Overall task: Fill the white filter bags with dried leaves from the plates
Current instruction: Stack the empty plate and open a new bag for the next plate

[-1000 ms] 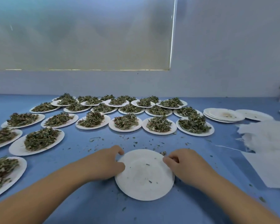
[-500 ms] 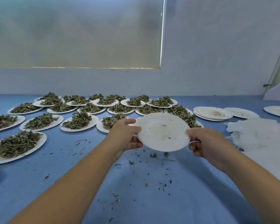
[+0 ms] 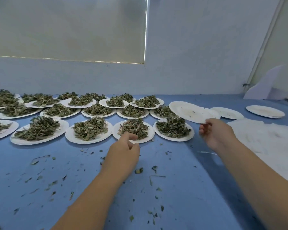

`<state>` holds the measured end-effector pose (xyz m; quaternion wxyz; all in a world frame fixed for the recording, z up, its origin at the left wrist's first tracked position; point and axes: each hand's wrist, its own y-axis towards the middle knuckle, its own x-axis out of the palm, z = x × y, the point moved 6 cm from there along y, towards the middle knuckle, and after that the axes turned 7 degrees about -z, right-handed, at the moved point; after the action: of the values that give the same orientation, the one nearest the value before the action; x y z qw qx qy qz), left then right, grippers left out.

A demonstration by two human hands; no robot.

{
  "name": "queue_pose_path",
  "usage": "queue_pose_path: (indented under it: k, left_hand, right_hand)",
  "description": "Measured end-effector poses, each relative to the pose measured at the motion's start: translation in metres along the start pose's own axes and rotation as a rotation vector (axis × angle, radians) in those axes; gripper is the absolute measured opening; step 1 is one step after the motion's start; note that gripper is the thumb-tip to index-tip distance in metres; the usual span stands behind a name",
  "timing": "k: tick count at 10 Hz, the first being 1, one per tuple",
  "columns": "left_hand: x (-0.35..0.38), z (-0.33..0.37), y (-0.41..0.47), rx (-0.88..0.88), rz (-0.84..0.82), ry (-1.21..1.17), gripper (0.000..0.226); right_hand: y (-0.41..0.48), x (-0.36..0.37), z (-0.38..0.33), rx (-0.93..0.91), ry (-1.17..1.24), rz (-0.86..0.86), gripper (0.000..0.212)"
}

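My right hand [image 3: 214, 133] pinches the near rim of an emptied white paper plate [image 3: 189, 112] and holds it in the air, over the right end of the plate rows. My left hand [image 3: 125, 150] hovers with loosely curled fingers at the near rim of a plate of dried leaves [image 3: 133, 128] in the front row, holding nothing. Several more white plates heaped with dried green leaves [image 3: 40, 128] fill the blue table [image 3: 73, 188] to the left and behind. A pile of white filter bags [image 3: 269, 136] lies at the right.
Empty white plates [image 3: 228, 112] sit at the back right, another stack [image 3: 264, 111] farther right. Leaf crumbs are scattered over the blue table in front of me. A white wall and a covered window stand behind the table.
Both hands lifted the emptied plate off the table. My left hand then let go and dropped toward the front-row plate, while my right hand carried the plate to the right.
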<state>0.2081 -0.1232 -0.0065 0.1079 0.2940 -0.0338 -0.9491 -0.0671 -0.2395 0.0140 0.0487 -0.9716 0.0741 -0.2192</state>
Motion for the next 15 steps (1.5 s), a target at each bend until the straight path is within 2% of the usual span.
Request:
queue_pose_path:
  k: [1,3,5,6,7,8,9,11,13,14,15]
  left_hand:
    - [0.009,0.006,-0.001,0.052,-0.066,0.074,0.020]
    - [0.014,0.005,0.003,0.025,-0.119,0.165,0.025]
    - [0.016,0.005,0.004,0.029,-0.138,0.204,0.026]
    - [0.017,0.006,0.004,0.037,-0.148,0.228,0.024]
    - [0.018,0.005,0.005,0.034,-0.145,0.262,0.024]
    - [0.019,0.006,0.004,0.033,-0.144,0.274,0.024]
    - [0.019,0.005,0.005,0.033,-0.146,0.264,0.024]
    - [0.018,0.005,0.005,0.050,-0.152,0.283,0.021]
    - [0.019,0.007,0.005,0.077,-0.166,0.345,0.018]
    - [0.019,0.011,0.000,0.109,-0.162,0.393,0.019]
    - [0.021,0.016,-0.003,0.157,-0.180,0.462,0.021]
  right_hand:
    - [0.033,0.009,-0.012,-0.037,0.012,0.069,0.015]
    - [0.092,-0.001,-0.039,-0.140,0.011,0.180,0.007]
    - [0.120,-0.036,-0.021,-0.081,-0.153,0.258,0.029]
    - [0.122,-0.047,-0.026,-0.171,-0.259,0.344,0.026]
    - [0.125,-0.053,-0.026,-0.124,-0.401,0.453,0.016]
    - [0.135,-0.052,-0.029,-0.170,-0.291,0.439,0.040]
    - [0.129,-0.046,-0.030,-0.128,-0.352,0.390,0.044]
    - [0.127,-0.029,-0.034,-0.026,-0.508,0.298,0.037]
    - [0.095,-0.022,-0.052,-0.068,-0.329,0.146,0.031]
    - [0.069,-0.018,-0.072,-0.062,-0.360,0.044,0.020]
    - [0.040,-0.020,-0.096,-0.086,-0.506,-0.049,0.015]
